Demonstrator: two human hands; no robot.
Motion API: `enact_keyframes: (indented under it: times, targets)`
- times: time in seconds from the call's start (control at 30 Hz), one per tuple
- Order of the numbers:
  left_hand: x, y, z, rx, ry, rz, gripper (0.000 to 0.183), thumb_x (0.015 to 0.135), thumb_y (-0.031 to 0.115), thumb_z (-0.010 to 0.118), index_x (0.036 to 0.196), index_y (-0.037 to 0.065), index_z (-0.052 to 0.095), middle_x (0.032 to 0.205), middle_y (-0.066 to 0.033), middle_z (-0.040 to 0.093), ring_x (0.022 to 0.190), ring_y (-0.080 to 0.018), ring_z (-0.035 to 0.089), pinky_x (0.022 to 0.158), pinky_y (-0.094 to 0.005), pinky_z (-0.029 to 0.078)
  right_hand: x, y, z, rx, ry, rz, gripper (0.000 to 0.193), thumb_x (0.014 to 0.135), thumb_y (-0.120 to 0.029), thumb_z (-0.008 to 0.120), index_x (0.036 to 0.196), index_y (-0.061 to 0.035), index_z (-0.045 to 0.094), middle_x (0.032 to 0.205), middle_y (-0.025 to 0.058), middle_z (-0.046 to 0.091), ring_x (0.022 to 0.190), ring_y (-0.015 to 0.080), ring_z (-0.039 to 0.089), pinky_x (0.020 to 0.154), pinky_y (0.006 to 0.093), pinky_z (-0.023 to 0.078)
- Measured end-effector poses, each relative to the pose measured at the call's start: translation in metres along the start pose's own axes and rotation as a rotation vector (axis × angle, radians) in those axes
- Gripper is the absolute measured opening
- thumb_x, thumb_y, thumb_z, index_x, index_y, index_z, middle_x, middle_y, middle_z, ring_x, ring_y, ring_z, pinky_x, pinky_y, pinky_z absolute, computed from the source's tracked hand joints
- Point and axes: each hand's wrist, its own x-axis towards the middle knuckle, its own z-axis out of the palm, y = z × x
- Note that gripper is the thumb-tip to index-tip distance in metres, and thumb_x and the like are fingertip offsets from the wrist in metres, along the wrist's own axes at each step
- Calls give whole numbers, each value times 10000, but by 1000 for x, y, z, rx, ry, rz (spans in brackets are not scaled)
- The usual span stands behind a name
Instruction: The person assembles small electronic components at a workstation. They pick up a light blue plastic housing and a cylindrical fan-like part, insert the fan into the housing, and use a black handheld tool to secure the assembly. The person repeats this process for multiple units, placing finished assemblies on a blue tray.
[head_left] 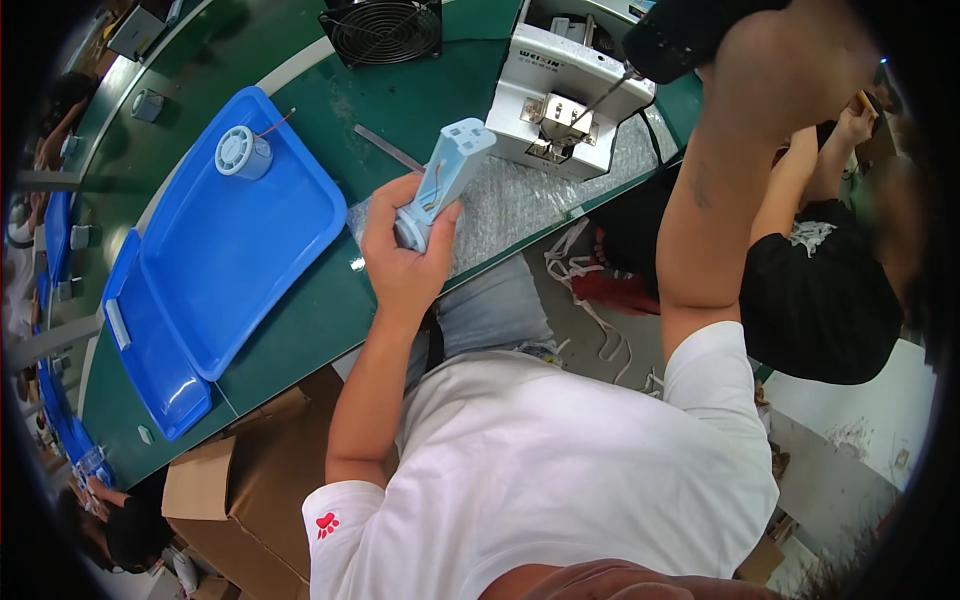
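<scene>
My left hand (408, 250) is closed around a light-blue plastic housing (456, 165), a long shell with thin wires showing in its open side. The housing tilts up and to the right above the bench. At the upper right, my right hand (785, 65) grips a black electric screwdriver (680, 38); its fingers are partly hidden. The driver's thin bit slants down to the left, with its tip at the metal block on the front of a white screw feeder (560, 70). Whether the tip touches a screw cannot be made out.
Left on the green bench (300, 330) lies a blue tray (235, 270) with a round light-blue fan part (243, 155). Another blue tray (160, 375) sits beneath its edge. A black fan (385, 32) stands behind. Bubble wrap (520, 205) lies under the feeder. A co-worker (820, 290) sits at right.
</scene>
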Motion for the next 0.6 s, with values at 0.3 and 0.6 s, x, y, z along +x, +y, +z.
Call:
enact_keyframes:
  times: [0.3, 0.6]
  targets:
    - [-2, 1, -2, 21, -2, 10, 335, 826, 43, 819, 1109, -1, 646, 1137, -138, 691, 1011, -239, 667, 902, -337, 514, -14, 1, 7, 55, 43, 149, 288, 1071, -329, 593, 1103, -45, 566, 778, 79, 629, 505, 152, 588, 481, 273, 494]
    - [-1, 0, -2, 44, -38, 182, 402, 788, 24, 851, 1115, 30, 616, 1131, -152, 662, 1008, -303, 668, 868, -364, 531, -30, -26, 16, 252, 70, 331, 371, 1071, -400, 555, 1092, -30, 561, 815, 88, 625, 530, 159, 588, 506, 283, 500]
